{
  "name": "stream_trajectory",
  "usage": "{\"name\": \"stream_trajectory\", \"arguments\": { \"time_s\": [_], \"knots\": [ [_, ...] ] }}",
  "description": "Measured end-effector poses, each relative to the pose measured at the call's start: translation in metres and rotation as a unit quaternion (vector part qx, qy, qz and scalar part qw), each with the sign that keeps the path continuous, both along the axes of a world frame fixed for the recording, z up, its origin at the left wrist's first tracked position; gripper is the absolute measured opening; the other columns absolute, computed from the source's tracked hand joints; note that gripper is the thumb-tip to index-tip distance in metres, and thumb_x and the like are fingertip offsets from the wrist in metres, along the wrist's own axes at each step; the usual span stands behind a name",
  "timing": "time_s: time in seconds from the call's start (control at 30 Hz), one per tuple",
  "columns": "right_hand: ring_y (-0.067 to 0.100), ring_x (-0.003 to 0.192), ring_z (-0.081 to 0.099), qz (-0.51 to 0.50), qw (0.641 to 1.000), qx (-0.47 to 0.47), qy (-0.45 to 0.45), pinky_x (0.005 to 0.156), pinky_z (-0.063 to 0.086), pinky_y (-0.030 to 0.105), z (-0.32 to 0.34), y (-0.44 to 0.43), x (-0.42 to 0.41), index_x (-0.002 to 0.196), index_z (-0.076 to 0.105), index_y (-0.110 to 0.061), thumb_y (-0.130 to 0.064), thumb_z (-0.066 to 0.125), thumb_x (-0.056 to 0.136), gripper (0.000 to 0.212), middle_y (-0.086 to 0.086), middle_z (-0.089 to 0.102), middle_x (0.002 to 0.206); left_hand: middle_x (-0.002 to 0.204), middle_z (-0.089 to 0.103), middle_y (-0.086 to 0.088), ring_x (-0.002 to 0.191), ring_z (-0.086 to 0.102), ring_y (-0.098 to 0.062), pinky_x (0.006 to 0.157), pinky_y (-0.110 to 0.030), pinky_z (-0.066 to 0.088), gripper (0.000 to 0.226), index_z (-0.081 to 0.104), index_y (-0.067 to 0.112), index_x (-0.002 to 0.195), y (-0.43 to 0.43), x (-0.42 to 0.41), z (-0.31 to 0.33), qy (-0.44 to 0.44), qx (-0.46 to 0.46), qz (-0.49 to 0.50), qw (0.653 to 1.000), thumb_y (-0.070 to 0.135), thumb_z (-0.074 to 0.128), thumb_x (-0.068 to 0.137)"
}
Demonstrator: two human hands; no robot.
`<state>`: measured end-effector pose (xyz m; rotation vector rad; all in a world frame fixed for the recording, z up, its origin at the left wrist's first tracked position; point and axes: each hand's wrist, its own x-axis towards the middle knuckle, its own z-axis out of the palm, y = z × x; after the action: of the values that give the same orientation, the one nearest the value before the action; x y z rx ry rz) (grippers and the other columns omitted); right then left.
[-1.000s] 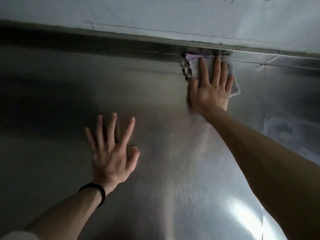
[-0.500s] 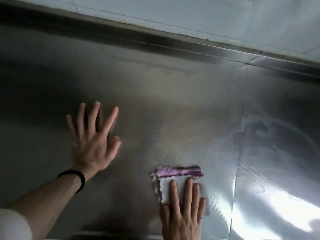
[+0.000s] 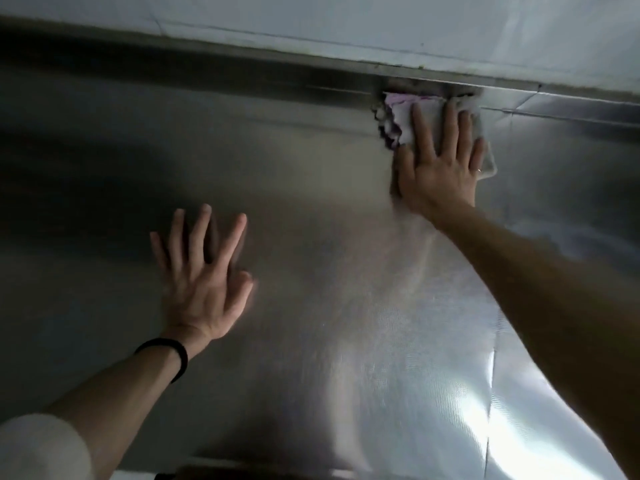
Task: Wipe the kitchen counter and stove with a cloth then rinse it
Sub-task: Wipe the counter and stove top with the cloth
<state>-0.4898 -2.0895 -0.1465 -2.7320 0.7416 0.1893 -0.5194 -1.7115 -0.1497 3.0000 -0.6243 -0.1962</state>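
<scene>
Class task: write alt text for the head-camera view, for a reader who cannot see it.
A person's right hand presses a folded white-and-purple cloth against the far edge of a shiny steel counter. The left hand rests spread flat on the steel.

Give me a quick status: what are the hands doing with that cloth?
Right hand flat, pressing cloth against steel counter, at its back edge. Left hand open, spread on the counter. Nothing seen blocking.

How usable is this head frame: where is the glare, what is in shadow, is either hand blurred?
Head view: glare whitens the counter at lower right; its left side sinks into shadow; the left hand is slightly motion-blurred at the thumb; the right hand, flat on the cloth, reads sharper.
</scene>
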Motion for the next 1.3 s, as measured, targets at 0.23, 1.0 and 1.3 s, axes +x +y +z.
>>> {"name": "stream_trajectory", "arguments": {
  "time_s": [0.23,1.0,1.3],
  "knots": [
    [0.033,0.161,0.005,-0.014,0.999,-0.032,-0.019,0.127,0.009,0.061,0.008,0.090,-0.132,0.165,0.019,-0.038,-0.051,0.031,0.108,0.060,0.009,0.007,0.175,0.173,0.015,-0.012,0.160,0.007,-0.045,0.122,-0.075,0.005,0.087,0.019,0.042,0.165,0.003,0.002,-0.009,0.001,0.002,-0.005,1.000,0.052,0.047,0.083],
    [0.033,0.161,0.007,-0.114,0.993,0.007,0.020,0.128,0.003,0.056,0.010,0.192,-0.284,0.165,0.017,-0.040,-0.052,0.031,0.106,0.062,0.013,0.009,0.174,0.168,0.021,-0.016,0.157,0.013,-0.047,0.119,-0.079,0.001,0.082,0.025,0.029,0.163,-0.064,-0.019,0.023,0.050,-0.051,-0.028,0.997,0.029,0.055,0.086],
    [0.035,0.161,0.000,-0.233,0.971,-0.020,0.048,0.126,0.008,0.065,0.022,0.057,-0.399,0.166,0.014,-0.032,-0.046,0.025,0.104,0.064,0.013,0.000,0.175,0.176,0.003,-0.007,0.160,-0.005,-0.045,0.117,-0.082,-0.002,0.072,0.016,0.044,0.165,-0.175,-0.045,0.020,0.114,-0.060,-0.074,0.989,0.043,0.034,0.095]
  ]
}}
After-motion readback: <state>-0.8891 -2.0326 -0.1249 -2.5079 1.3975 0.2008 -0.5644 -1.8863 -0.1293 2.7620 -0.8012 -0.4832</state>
